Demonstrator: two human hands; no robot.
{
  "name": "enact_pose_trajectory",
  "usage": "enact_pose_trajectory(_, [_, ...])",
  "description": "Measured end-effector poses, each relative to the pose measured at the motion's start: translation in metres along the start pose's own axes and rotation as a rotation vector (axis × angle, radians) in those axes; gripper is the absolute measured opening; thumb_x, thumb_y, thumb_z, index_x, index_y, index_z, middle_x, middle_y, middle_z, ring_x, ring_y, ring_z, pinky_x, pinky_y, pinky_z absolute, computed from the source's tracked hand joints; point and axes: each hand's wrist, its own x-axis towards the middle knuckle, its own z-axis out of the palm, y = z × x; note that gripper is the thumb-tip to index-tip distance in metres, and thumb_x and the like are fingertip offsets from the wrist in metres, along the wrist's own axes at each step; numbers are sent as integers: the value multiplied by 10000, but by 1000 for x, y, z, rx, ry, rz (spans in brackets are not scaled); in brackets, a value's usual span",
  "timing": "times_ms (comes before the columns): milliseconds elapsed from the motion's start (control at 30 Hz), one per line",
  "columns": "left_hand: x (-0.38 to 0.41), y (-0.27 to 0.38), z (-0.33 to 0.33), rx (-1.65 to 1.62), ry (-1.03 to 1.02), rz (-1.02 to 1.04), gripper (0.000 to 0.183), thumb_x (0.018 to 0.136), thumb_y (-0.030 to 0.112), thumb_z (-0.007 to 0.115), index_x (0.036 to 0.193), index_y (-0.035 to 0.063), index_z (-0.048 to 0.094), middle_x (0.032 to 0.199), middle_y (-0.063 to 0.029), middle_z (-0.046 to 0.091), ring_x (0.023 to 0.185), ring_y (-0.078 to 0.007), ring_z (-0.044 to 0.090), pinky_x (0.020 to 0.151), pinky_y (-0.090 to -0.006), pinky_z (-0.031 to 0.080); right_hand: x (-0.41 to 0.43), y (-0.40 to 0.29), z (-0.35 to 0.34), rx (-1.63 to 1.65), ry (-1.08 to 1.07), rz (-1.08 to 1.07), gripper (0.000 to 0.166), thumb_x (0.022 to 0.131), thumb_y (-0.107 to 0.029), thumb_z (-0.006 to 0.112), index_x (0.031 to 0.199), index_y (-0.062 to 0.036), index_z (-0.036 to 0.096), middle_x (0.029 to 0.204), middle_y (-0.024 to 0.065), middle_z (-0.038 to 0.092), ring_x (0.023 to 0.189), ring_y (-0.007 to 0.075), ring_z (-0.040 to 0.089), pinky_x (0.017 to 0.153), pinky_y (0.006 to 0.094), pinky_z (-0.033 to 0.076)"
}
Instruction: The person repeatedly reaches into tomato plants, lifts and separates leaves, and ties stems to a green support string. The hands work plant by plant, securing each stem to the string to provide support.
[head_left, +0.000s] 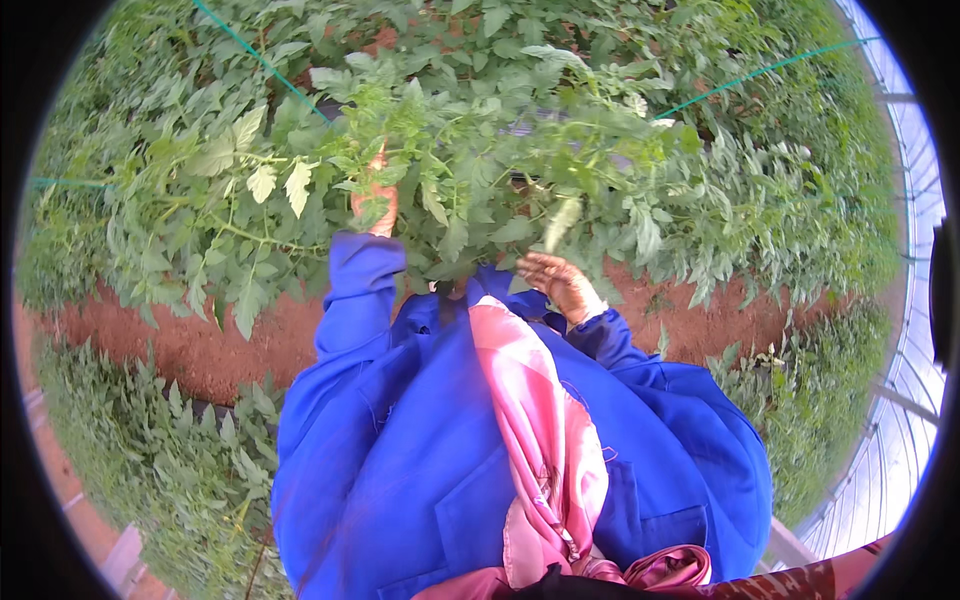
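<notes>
My left hand reaches up among the stems and leaves of a tomato plant. Foliage covers most of its fingers, so whether they grip a stem cannot be made out. Lower and to the right, my right hand is at the near edge of the same foliage, fingers pointing left and loosely spread. Nothing shows in it. Just above its fingers hangs a pale, motion-blurred leaf; contact between them is unclear. Shoots at the right of the plant are blurred too.
Green strings slant through the foliage on both sides. A strip of reddish soil runs between this row and another plant row behind me. A pink scarf hangs down my blue jacket. Greenhouse framing curves along the right.
</notes>
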Motion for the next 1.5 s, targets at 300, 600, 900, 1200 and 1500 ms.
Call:
enact_pose_trajectory(300, [47, -21, 13, 232, 70, 19, 345, 808, 197, 519, 1131, 77, 512, 972, -103, 611, 783, -207, 584, 662, -334, 446, -80, 19, -7, -41, 427, -108, 375, 819, -153, 515, 1161, -8, 464, 1107, 103, 558, 1069, 182, 491, 942, 303, 335])
enact_pose_trajectory(600, [17, -29, 29, 301, 65, -49, 323, 819, 224, 488, 1101, 70, 522, 983, -107, 605, 784, -226, 571, 679, -357, 436, -137, 56, -72, 125, 456, -332, 397, 831, -165, 490, 1187, -1, 426, 1129, 123, 531, 1099, 193, 470, 931, 317, 364])
enact_pose_trajectory(900, [0, -55, 31, 705, 240, -200, 315, 829, 250, 456, 1071, 64, 533, 993, -111, 599, 785, -244, 558, 697, -379, 427, -235, -3, -181, 182, 513, -242, 360, 816, -130, 495, 1155, -12, 464, 1128, 112, 536, 1081, 194, 480, 884, 341, 407])
enact_pose_trajectory(1200, [16, -83, 37, 1115, 247, -341, 320, 840, 277, 425, 1041, 57, 544, 1004, -115, 593, 786, -263, 545, 714, -401, 418, -333, -54, -252, 152, 875, -264, 350, 815, -179, 471, 1124, -16, 485, 1059, 123, 580, 947, 212, 556, 875, 332, 383])
enact_pose_trajectory(1500, [30, -125, 52, 1094, 205, -311, 330, 853, 300, 397, 1006, 52, 551, 1014, -118, 586, 799, -276, 532, 742, -419, 408, -294, -42, -219, 171, 863, -183, 398, 833, -191, 464, 1162, 31, 430, 1094, 166, 542, 995, 252, 530, 891, 343, 400])
